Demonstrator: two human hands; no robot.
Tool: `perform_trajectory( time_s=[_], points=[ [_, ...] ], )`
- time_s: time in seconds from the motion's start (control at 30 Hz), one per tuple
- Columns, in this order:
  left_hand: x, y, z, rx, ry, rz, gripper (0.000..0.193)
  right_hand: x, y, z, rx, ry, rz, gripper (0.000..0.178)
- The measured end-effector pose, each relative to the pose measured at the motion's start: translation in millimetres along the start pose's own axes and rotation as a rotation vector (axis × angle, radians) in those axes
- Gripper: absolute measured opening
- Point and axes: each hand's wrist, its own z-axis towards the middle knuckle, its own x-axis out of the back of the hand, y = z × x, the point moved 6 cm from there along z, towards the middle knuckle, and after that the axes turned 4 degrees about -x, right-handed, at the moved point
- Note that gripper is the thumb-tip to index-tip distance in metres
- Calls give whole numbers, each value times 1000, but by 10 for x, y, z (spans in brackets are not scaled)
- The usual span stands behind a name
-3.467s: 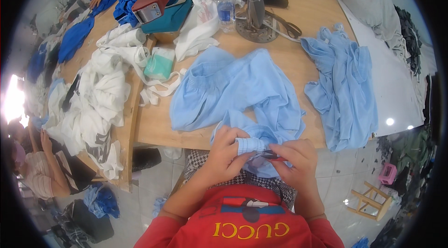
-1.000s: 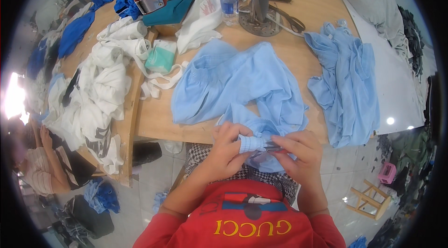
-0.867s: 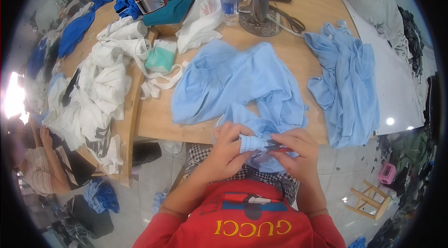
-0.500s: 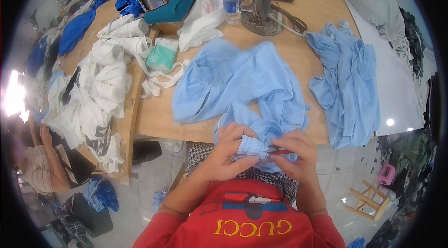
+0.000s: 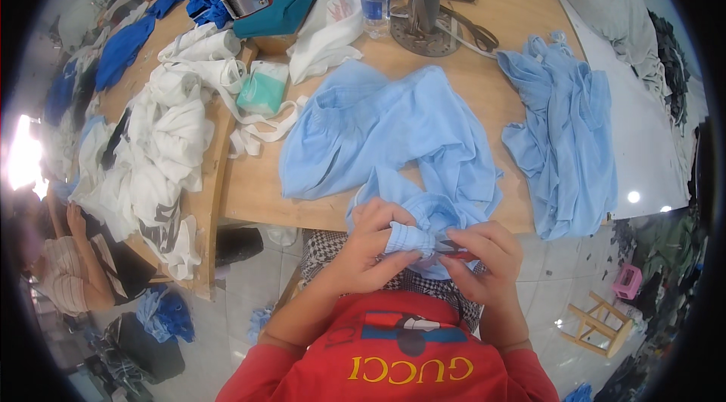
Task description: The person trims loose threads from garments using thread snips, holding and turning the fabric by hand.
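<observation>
Light blue trousers (image 5: 393,122) lie bunched on the wooden table before me, one end hanging over the near edge toward my lap. My left hand (image 5: 369,247) is closed on their gathered elastic hem (image 5: 409,239), thumb below and fingers above. In my right hand (image 5: 490,260) is a small pair of red-handled thread snips (image 5: 464,255), held between thumb and fingers. Its grey blades point left at the hem's edge; whether they touch a thread is too small to tell.
More light blue garments (image 5: 563,137) lie at the right, a white cloth heap (image 5: 170,130) at the left. Behind stand a clear plastic jar (image 5: 373,5) and a lamp-like arm on a round metal base (image 5: 426,39). A wooden stool (image 5: 597,325) stands on the floor at right.
My right hand has shifted slightly right with the snips, so more of the blades shows beside the hem. The left hand and the trousers stay nearly in place.
</observation>
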Motion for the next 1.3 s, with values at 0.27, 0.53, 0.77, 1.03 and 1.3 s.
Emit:
perform_trajectory(
  time_s=[0.27,0.53,0.77,1.03,1.3],
  points=[
    [0,6,-1,-27,-1,49,20,5,-26,25,29,-76,-80,37],
    [-6,9,-19,-57,-38,82,18,9,-2,14,-25,-69,-8,38],
    [-1,24,-21,-53,-28,134,13,24,-44,24,24,-75,-75,38],
    [6,24,-59,-44,-37,157,14,19,-74,40,57,-97,-97,38],
    [-28,40,-56,-80,-49,108,19,-3,-23,-4,-23,-149,30,35]
  ],
)
